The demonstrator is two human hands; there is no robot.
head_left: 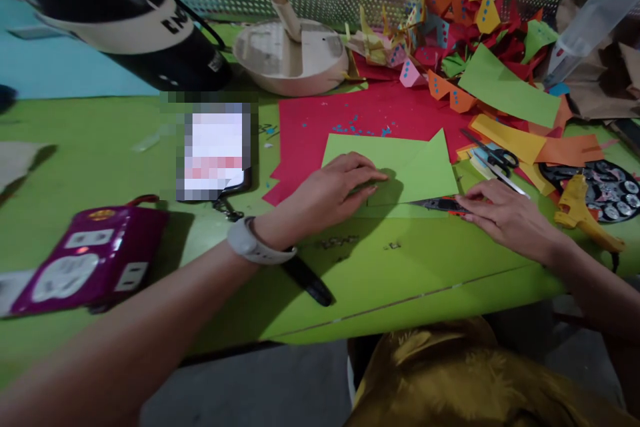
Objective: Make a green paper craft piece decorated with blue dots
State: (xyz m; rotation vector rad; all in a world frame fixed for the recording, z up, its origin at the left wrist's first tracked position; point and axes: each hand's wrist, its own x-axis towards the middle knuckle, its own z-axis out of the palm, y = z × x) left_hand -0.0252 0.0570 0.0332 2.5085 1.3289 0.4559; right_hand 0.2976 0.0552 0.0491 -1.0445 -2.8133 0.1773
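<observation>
My left hand (345,187) lies over a sheet of light green paper (400,153), fingers stretched out and thumb apart. A pale watch band circles that wrist. In my right hand (505,213), the fingers are closed on a dark pointed tool (436,203) with red-orange marks near the grip. Its tip points left along the lower edge of the green paper; whether it is a knife or scissors is unclear. One corner of the sheet rises to a point at the right. Beneath it spreads a red sheet (300,140) dotted with small blue bits.
Black-handled scissors (495,155) and a yellow glue gun (580,207) lie to the right. Behind is a heap of coloured paper cutouts (440,33). A phone (215,153), a purple power box (95,253) and a black marker-like object (307,280) are leftward.
</observation>
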